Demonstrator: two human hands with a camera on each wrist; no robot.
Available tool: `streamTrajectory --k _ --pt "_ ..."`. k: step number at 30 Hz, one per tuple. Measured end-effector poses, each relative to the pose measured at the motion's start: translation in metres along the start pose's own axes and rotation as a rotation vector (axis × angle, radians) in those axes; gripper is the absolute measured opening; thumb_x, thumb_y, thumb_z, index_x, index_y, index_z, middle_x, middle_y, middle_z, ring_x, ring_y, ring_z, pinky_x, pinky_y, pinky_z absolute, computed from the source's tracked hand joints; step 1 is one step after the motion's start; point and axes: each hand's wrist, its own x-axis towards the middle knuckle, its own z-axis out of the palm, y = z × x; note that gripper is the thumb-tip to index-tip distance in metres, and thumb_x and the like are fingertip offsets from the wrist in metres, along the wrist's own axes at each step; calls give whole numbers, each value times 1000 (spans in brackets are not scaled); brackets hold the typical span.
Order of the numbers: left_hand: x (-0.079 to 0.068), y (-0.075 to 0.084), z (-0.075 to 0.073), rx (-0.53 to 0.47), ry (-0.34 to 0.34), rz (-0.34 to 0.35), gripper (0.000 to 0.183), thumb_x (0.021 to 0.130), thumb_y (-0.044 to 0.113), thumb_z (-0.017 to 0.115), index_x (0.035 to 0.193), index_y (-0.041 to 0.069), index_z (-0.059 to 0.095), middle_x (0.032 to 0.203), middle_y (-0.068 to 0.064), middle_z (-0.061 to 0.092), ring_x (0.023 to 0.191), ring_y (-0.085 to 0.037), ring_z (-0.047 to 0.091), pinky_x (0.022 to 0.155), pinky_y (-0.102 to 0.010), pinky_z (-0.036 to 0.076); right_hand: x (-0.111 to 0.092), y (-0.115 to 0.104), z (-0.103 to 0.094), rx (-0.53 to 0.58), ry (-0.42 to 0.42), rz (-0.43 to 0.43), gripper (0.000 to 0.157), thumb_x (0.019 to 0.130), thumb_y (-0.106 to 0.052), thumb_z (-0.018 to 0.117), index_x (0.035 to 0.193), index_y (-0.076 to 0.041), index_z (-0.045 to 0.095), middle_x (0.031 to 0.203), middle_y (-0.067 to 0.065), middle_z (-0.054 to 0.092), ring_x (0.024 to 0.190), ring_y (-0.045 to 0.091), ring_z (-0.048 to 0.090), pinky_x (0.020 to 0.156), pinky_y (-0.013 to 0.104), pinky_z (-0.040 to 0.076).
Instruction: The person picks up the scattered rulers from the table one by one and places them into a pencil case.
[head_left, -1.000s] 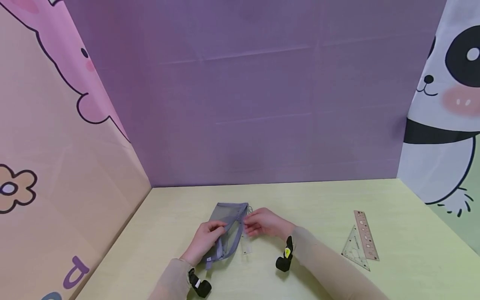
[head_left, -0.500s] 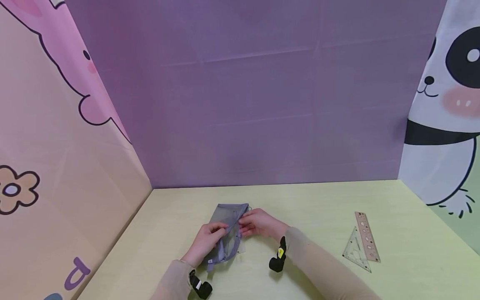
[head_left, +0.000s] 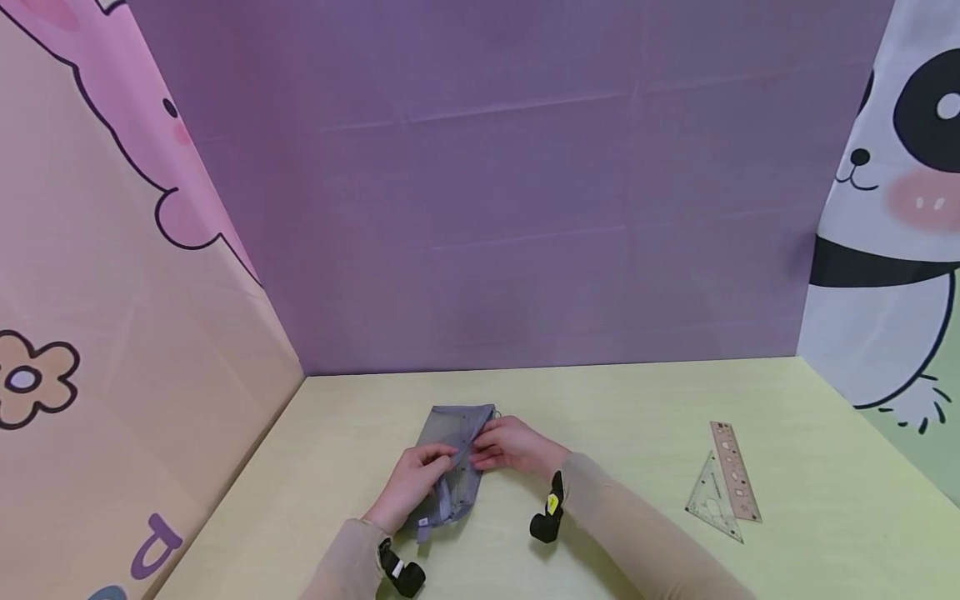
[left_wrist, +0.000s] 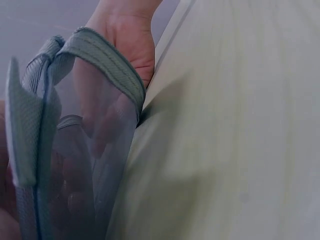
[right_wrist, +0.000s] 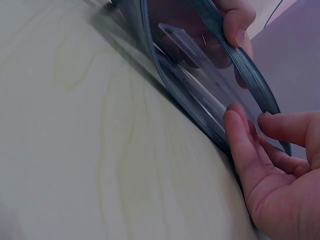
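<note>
A grey-blue mesh zipper pouch (head_left: 453, 424) lies slanted on the table, its long opening facing right. My left hand (head_left: 408, 483) pinches the near layer of the pouch by the opening's edge, thumb on top. In the right wrist view the mouth gapes, and a clear plastic ruler (right_wrist: 197, 65) lies lengthwise inside. My right hand (head_left: 517, 446) is at the mouth, fingertips at the ruler's end and thumb (right_wrist: 285, 126) against the pouch's edge band. A fabric tab (head_left: 423, 532) sticks out at the pouch's near end.
On the right of the pale wooden table (head_left: 600, 400) lie a clear set square (head_left: 707, 505) and a pinkish stencil ruler (head_left: 735, 472), side by side. A purple backdrop (head_left: 525, 208) stands behind, with printed panels at both sides.
My right hand has moved left to the pouch's mouth, and the clear ruler that hung below it has gone inside the pouch. The left hand keeps its hold.
</note>
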Motion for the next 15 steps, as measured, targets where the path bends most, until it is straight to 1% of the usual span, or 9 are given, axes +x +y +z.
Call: streamTrajectory --k 3,8,15 --pt "-1 -1 0 7 -7 7 26 88 10 57 107 -2 70 94 -5 66 63 -12 45 51 -23 37 1 1 2 6 11 5 6 90 6 52 93 5 58 77 12 64 67 19 66 70 35 56" --pt "0 -1 0 5 -4 -4 25 89 11 57 106 -1 71 93 -5 65 63 -13 45 52 -23 37 0 1 4 11 14 10 10 90 4 53 97 6 58 78 12 65 69 19 67 70 35 56" --pt "-1 0 1 1 0 -13 25 88 10 57 107 -1 71 92 -5 65 64 -14 45 52 -24 37 -4 -1 6 1 1 8 28 90 2 53 116 9 58 79 11 66 68 18 67 68 34 56"
